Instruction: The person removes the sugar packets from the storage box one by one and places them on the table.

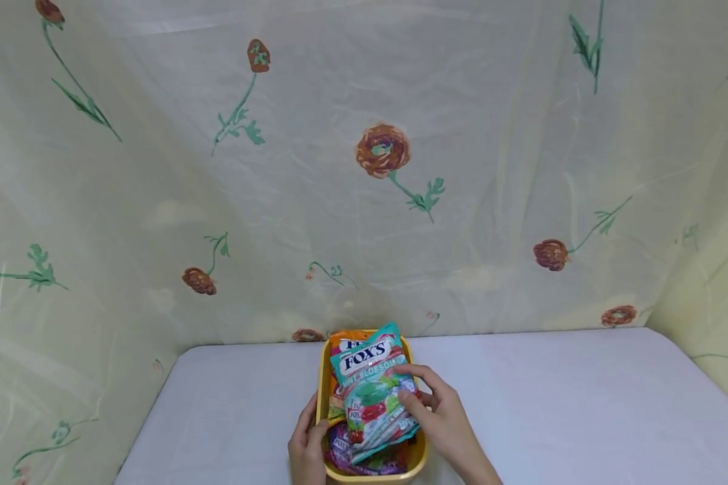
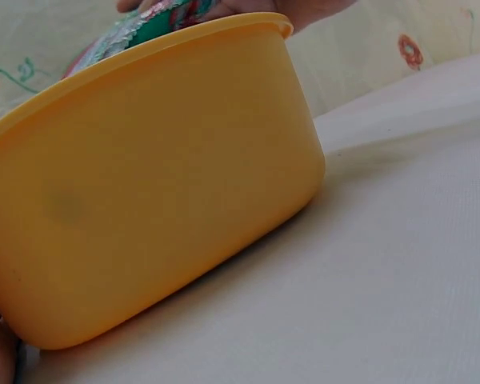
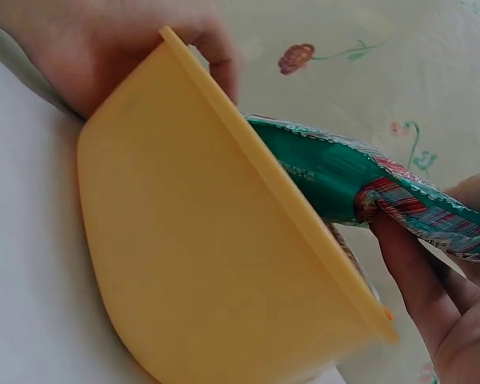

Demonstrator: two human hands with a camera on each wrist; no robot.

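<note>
A yellow plastic tub (image 1: 422, 453) stands on the table with several candy bags in it. On top lies a teal Fox's candy bag (image 1: 370, 387), its upper end near the tub's far rim. My right hand (image 1: 439, 411) pinches this bag at its right edge, thumb on the front and fingers round the side; the right wrist view shows fingers (image 3: 412, 276) under the bag. My left hand (image 1: 309, 444) holds the tub's left side, with the thumb at the rim. Below the teal bag are an orange candy bag (image 1: 337, 404) and a purple candy bag (image 1: 340, 444), both partly hidden.
A white cloth covers the table (image 1: 552, 404) on both sides of the tub. Close behind the tub hangs a pale curtain (image 1: 461, 269) with a flower print, which also runs along the left and right sides.
</note>
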